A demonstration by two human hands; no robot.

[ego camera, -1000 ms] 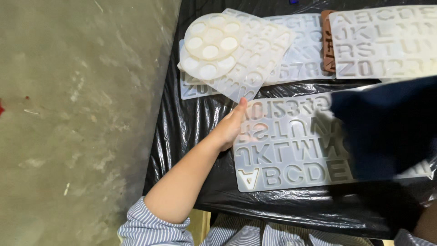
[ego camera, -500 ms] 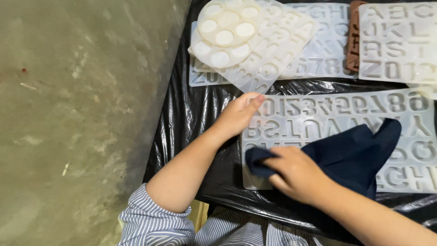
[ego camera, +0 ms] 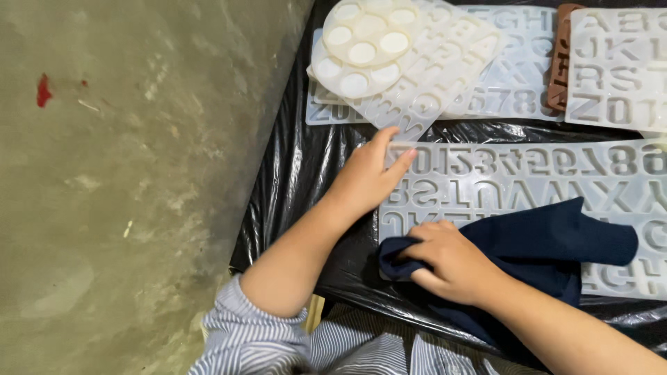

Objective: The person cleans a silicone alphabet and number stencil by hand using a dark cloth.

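The right hand (ego camera: 455, 262) is bunched around a dark blue cloth (ego camera: 556, 243), fingers curled and pressing the folded fabric down onto the near part of a translucent white letter-and-number mould (ego camera: 528, 182) that lies flat on black plastic sheeting (ego camera: 306, 180). The left hand (ego camera: 367, 179) rests open, fingers stretched out and close together, flat on that mould's upper left corner (it grips nothing). Farther back lie more pale letter moulds (ego camera: 615, 66), a round mould with circular cavities (ego camera: 368, 38) stacked on them, and a brown mould (ego camera: 558, 59) between two.
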